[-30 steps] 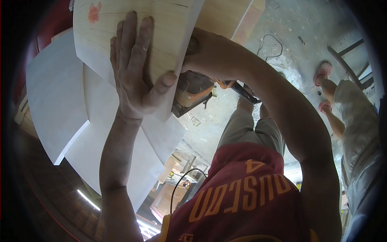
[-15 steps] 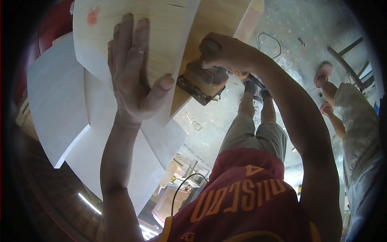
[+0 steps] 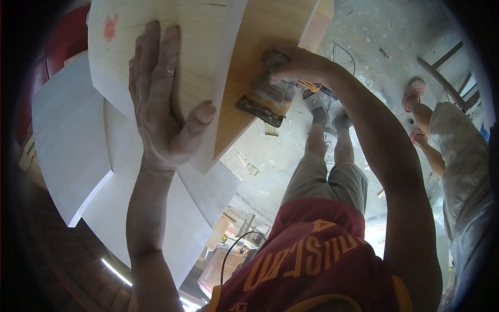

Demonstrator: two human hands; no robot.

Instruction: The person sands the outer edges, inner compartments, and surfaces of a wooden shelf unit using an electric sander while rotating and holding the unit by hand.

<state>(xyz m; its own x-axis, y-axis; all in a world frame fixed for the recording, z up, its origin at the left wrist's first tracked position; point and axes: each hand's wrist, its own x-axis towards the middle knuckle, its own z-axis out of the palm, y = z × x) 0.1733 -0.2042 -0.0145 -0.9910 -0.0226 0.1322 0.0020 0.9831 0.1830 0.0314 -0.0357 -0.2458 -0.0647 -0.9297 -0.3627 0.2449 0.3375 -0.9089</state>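
Observation:
My left hand (image 3: 161, 117) lies flat on a pale wooden panel (image 3: 202, 52), fingers stretched out and thumb spread toward the panel's edge. My right hand (image 3: 299, 65) is wrapped round the grip of an orange and black power sander (image 3: 270, 96). The sander is against the brown side face (image 3: 234, 88) of the wooden piece, its dark base near the lower right edge. Part of the grip is hidden under my fingers. A red smudge (image 3: 110, 28) marks the panel above my left hand.
Large white panels (image 3: 67, 135) lie overlapped below and left of the wooden piece. Another person in light trousers (image 3: 460, 135) and pink clogs (image 3: 416, 91) stands at the right, near a dark frame (image 3: 442, 78). A cable (image 3: 345, 52) and scraps lie on the dusty floor (image 3: 374, 31).
The sander has shifted slightly up the brown side face and its tilt has changed. My left hand stays flat on the panel; the view has moved a little.

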